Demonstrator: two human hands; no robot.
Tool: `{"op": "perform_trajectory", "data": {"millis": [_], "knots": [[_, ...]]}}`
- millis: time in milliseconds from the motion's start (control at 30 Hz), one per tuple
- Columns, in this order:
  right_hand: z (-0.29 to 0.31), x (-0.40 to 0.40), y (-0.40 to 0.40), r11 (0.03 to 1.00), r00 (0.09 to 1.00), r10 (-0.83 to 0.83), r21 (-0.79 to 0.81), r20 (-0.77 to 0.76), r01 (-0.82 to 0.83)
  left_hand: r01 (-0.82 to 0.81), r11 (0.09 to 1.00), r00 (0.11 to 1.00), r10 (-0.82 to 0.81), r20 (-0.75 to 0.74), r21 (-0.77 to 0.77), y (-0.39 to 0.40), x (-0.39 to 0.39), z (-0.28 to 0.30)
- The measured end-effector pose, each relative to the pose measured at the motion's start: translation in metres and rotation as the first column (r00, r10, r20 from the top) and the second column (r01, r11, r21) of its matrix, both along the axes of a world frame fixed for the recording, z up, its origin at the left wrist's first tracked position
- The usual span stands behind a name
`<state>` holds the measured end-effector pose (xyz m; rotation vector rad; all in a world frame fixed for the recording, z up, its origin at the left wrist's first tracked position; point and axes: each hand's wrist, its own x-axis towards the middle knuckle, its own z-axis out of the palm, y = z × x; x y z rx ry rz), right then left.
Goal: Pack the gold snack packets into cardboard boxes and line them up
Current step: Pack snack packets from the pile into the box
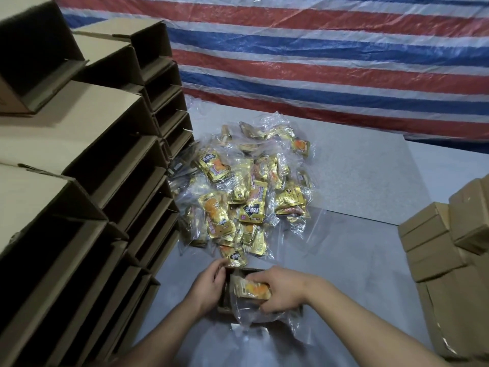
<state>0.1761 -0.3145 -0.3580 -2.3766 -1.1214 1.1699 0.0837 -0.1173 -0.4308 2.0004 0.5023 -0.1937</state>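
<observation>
Surface: grey speckled table (pixel 357 181), made of two slabs with a seam running across it at mid-depth.

Backdrop: red, white and blue striped tarpaulin (pixel 317 62) hung behind the table, its lower edge meeting the far side of the tabletop.

Left side: stacks of open, empty cardboard boxes (pixel 87 160), lying on their sides with dark mouths facing right, several tiers high.

Right side: stack of closed small boxes (pixel 434 250), brown, at the table's right edge.

Centre: heap of gold snack packets (pixel 246 197), most bundled in clear plastic bags, lying loose on the table between the two stacks.

Near edge: one small open box (pixel 225 300) on the table, just below the heap. Clear plastic (pixel 254 324) spills over its near side.

Left hand (pixel 206 287): fingers curled over the left wall of the open box, holding it.

Right hand (pixel 280 290): fingers clamped around a bundle of packets (pixel 251 287), which sits in the mouth of the open box, partly inside.
</observation>
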Motion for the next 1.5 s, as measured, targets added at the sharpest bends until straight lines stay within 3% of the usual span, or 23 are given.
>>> {"op": "perform_trajectory", "data": {"millis": [200,333,400,467,533,600,633,800,900,1000,1067,1200,1300,1333,1400,1500], "knots": [[-0.030,0.001,0.027,0.978,0.992,0.124,-0.166,-0.034,-0.128,0.035,0.996,0.999,-0.036,-0.010,-0.077,0.000,0.007,0.000],[-0.069,-0.016,0.040,0.881,0.913,0.351,-0.405,0.208,-0.247,0.031,0.996,0.999,-0.030,0.019,-0.080,-0.005,0.002,-0.008],[-0.080,-0.020,0.042,0.862,0.871,0.395,-0.447,0.294,-0.240,0.021,0.996,0.999,-0.019,0.032,-0.082,-0.005,0.001,-0.011],[-0.081,-0.017,0.042,0.926,0.931,0.256,-0.342,0.259,-0.159,0.000,0.997,1.000,0.003,0.030,-0.083,-0.004,-0.001,-0.012],[-0.072,-0.009,0.036,0.978,0.994,-0.106,-0.182,0.008,0.106,0.005,0.997,0.999,-0.002,0.038,-0.071,-0.003,-0.001,-0.011],[-0.052,-0.004,0.027,0.950,0.929,-0.307,-0.132,-0.209,0.284,0.019,0.998,0.999,-0.016,0.049,-0.052,-0.002,0.001,-0.010],[-0.043,-0.003,0.021,0.941,0.910,-0.338,-0.115,-0.238,0.319,0.021,0.999,0.998,-0.019,0.052,-0.045,-0.002,0.001,-0.010],[-0.020,-0.003,-0.004,0.962,0.961,-0.271,-0.016,-0.044,0.271,0.020,0.999,0.999,-0.019,0.044,-0.025,-0.001,0.004,-0.010],[-0.028,-0.005,0.010,0.935,0.982,-0.158,-0.335,-0.105,0.114,0.048,0.999,0.998,-0.048,0.042,0.003,-0.005,0.006,-0.010],[-0.045,-0.013,0.022,0.837,0.917,-0.240,-0.546,-0.319,0.029,0.054,0.999,0.997,-0.054,0.046,0.002,-0.008,0.005,-0.010],[-0.051,-0.019,0.023,0.848,0.885,-0.314,-0.520,-0.343,0.100,0.045,0.999,0.998,-0.045,0.041,-0.002,-0.006,0.006,-0.008],[-0.036,-0.016,0.008,0.908,0.948,-0.287,-0.354,-0.136,0.224,0.041,0.999,0.999,-0.041,0.033,-0.011,0.000,0.009,-0.006],[-0.029,-0.008,-0.009,0.911,0.918,-0.396,-0.131,-0.011,0.392,0.026,0.999,0.999,-0.025,0.029,-0.018,0.001,0.008,-0.006],[-0.028,-0.006,-0.012,0.900,0.909,-0.415,-0.127,0.040,0.417,0.025,1.000,0.999,-0.024,0.028,-0.017,0.000,0.007,-0.006],[-0.025,-0.003,-0.006,0.898,0.940,-0.317,-0.278,0.126,0.340,0.024,1.000,0.999,-0.023,0.029,-0.015,-0.001,0.007,-0.004],[-0.032,-0.004,0.014,0.866,0.988,-0.155,-0.483,-0.016,0.128,0.037,0.999,0.999,-0.037,0.024,-0.003,-0.004,0.007,-0.003]]}}
